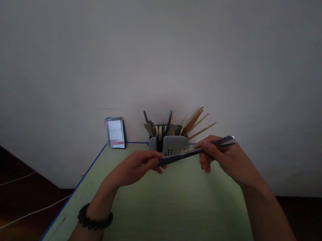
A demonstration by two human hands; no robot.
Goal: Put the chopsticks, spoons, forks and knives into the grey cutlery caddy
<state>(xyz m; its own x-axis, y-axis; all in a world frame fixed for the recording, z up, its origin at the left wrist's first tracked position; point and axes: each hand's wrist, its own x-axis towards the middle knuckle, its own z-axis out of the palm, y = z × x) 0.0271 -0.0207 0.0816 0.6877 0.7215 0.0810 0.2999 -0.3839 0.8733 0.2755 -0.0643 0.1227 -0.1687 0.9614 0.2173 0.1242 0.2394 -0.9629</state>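
A long, shiny metal utensil [182, 156] is held level between both hands above the table; its exact kind I cannot make out. My left hand [137, 167] pinches its narrower left end between thumb and fingers. Toward the other end, my right hand [214, 153] grips it with the thumb on top, and a broader bright end sticks out past the thumb. Just behind the utensil stands a grey holder [176, 143] with a pattern of dark holes. Several wooden chopsticks [195, 120] lean to the right out of it, beside dark and pale handles [158, 131].
The green table [159, 212] has a blue edge and meets a pale wall [154, 52]. A phone [116, 133] with a lit, blurred screen leans on the wall at the back left. White cables [30, 218] run across the dark floor at left.
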